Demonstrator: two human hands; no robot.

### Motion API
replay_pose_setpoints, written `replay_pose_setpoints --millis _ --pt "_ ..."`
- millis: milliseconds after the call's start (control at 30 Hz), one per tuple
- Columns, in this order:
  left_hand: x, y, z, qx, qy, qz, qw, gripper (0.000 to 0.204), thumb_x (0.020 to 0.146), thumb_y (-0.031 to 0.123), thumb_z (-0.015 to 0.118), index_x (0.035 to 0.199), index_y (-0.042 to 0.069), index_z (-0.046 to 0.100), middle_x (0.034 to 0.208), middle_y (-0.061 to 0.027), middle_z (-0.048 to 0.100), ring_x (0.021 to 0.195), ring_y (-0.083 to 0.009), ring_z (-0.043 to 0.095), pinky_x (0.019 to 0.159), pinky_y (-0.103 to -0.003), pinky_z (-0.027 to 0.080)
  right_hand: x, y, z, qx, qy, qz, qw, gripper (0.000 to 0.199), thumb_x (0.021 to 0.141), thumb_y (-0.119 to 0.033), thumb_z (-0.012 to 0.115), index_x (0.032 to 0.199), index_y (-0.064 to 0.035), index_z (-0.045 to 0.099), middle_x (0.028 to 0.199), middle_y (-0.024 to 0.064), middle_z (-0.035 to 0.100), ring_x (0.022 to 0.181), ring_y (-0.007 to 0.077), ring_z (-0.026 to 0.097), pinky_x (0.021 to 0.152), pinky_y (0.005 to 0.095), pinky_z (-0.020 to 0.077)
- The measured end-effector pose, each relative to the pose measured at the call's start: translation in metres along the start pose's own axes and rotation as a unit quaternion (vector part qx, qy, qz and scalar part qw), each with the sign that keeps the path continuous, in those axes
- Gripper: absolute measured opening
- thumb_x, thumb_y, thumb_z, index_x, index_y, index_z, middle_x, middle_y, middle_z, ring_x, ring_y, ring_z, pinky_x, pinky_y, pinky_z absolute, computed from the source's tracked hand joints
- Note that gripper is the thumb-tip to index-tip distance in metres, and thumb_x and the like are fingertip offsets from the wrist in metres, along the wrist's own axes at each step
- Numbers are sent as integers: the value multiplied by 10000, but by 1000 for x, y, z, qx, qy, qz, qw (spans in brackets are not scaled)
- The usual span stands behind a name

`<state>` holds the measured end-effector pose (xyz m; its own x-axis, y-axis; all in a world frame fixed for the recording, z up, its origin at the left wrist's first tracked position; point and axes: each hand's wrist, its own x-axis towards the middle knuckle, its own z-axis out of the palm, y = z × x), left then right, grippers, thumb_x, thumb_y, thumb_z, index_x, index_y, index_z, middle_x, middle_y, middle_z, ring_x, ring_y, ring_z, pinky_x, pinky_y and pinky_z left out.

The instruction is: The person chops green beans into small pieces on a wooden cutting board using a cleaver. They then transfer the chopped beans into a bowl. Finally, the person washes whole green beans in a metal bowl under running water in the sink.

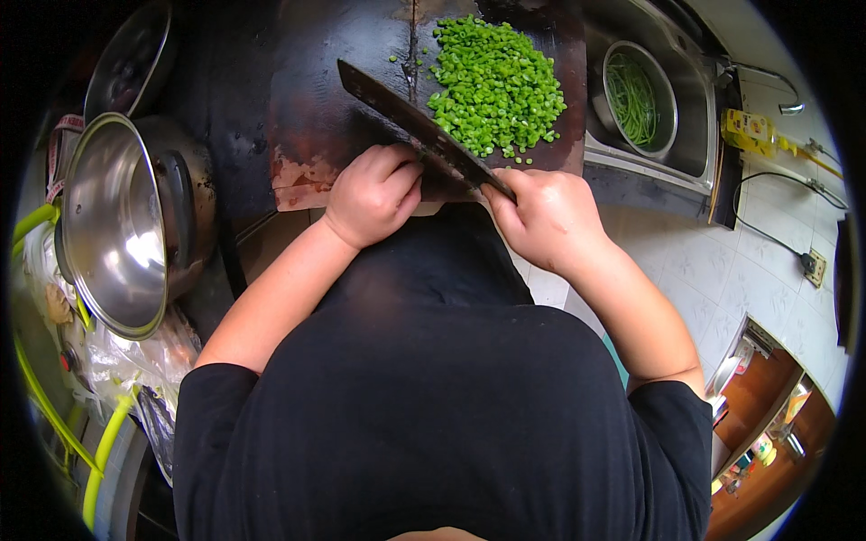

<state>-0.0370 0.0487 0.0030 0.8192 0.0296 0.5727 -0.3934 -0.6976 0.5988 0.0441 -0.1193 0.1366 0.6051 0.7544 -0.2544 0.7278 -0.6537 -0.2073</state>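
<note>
Right grip (552,218) is grasping a cleaver (415,124); left grip's (375,193) hold isn't showing. Chopping seems underway, cut greens (496,86) lying at one o'clock; next stroke needs left grip clear.

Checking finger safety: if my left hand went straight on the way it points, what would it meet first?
Likely the knife, slanting just ahead of your left hand, though whether they touch is unclear from this view.

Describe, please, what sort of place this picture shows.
It looks like a kitchen, probably in a home. This is suggested by the metal sink with a bowl of long greens in it, the heap of chopped green pieces and the large knife.
</note>
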Motion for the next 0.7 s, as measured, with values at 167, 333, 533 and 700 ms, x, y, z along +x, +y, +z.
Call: replay_pose_setpoints --millis 167,333,533,700 --pt "-1 -2 1 12 -12 6 1000 170 633 43 628 798 38 593 867 -79 555 750 -263 543 662 -340 473 7 -14 0 -9 -48 15 999 193 806 -246 544 831 -84 646 655 158 607 621 340 593 584 430 474" --pt "-1 3 -1 16 -19 -12 1000 173 642 8 637 811 15 601 857 -99 572 754 -269 569 654 -337 484 20 10 -9 31 -87 85 992 316 827 -353 507 780 -64 627 699 175 618 704 346 612 651 432 488" --pt "-2 9 -9 14 -39 -53 998 164 668 -19 625 828 7 599 858 -99 581 768 -263 586 658 -330 491 34 71 -14 244 -90 209 943 413 827 -388 556 853 22 597 611 137 596 556 220 595 554 333 459" --pt "8 5 1 23 -22 -61 998 147 676 -7 628 818 20 600 855 -92 582 758 -257 584 664 -332 489 32 75 -22 218 -50 181 958 426 830 -376 543 828 48 585 625 166 596 574 257 596 568 356 460"
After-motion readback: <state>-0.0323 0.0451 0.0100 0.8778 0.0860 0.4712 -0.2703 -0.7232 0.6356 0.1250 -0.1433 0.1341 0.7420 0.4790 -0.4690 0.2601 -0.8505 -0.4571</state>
